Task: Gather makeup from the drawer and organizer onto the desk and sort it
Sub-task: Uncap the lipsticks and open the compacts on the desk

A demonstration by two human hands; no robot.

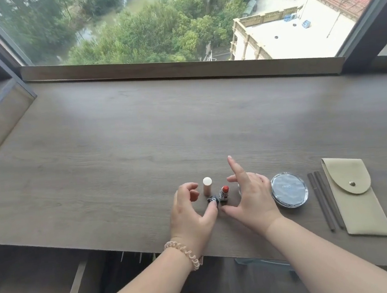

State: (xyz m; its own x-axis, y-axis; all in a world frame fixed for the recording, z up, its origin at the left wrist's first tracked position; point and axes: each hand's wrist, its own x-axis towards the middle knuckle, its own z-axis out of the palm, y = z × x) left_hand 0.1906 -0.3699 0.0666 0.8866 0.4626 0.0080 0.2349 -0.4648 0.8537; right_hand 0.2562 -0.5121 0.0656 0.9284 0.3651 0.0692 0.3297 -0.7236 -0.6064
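Fingertips first: your left hand (189,211) curls loosely, thumb tip resting on a small dark cap (212,200) lying on the desk (116,142), the other fingers bent and apart, pinching nothing. Your right hand (251,194) is spread, index finger raised, thumb reaching toward the open red lipstick (224,193) standing just beside that cap; it grips nothing either.

Behind them, at centre frame, a beige capped tube (207,186) stands upright. Right of your hand lie a round compact (289,190), two slim brown pencils (324,201) and a khaki snap pouch (354,195).

Gathering looks well along, with items already set by type. I'd judge capping the lipstick remains, plus anything left in the drawer (87,281) at lower left, its contents hard to tell.
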